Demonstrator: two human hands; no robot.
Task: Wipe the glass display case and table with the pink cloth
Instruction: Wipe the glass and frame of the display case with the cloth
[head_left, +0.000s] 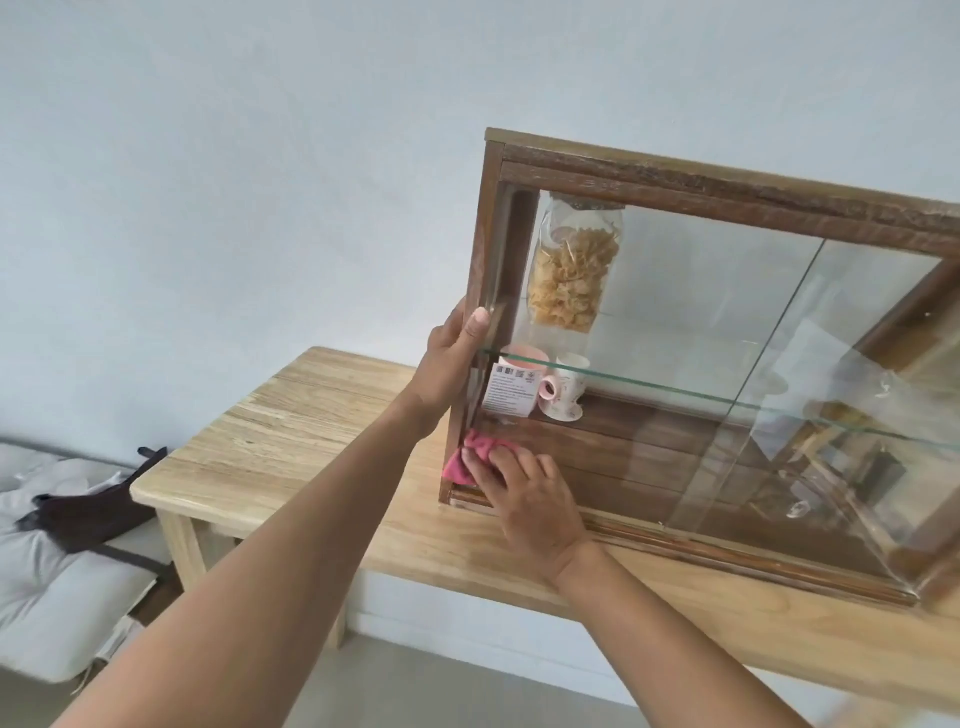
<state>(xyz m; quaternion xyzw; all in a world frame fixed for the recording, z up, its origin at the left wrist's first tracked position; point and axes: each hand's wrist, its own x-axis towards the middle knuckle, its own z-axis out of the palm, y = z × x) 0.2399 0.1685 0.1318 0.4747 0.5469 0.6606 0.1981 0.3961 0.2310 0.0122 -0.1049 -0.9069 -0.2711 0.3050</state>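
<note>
A dark wooden display case (727, 182) with glass front panes stands on a light wooden table (291, 431). My left hand (452, 364) grips the case's left front post, thumb on the front face. My right hand (530, 499) presses a crumpled pink cloth (467, 457) against the glass at the case's lower left corner, just above the bottom rail. Most of the cloth is hidden under my fingers.
Inside the case a bag of dried yellow food (571, 270) stands on a glass shelf (675, 387), with a pink mug (524, 379) and a white cup (569, 389) below. A white cushion (57, 571) with a dark strap (83, 514) lies at the left.
</note>
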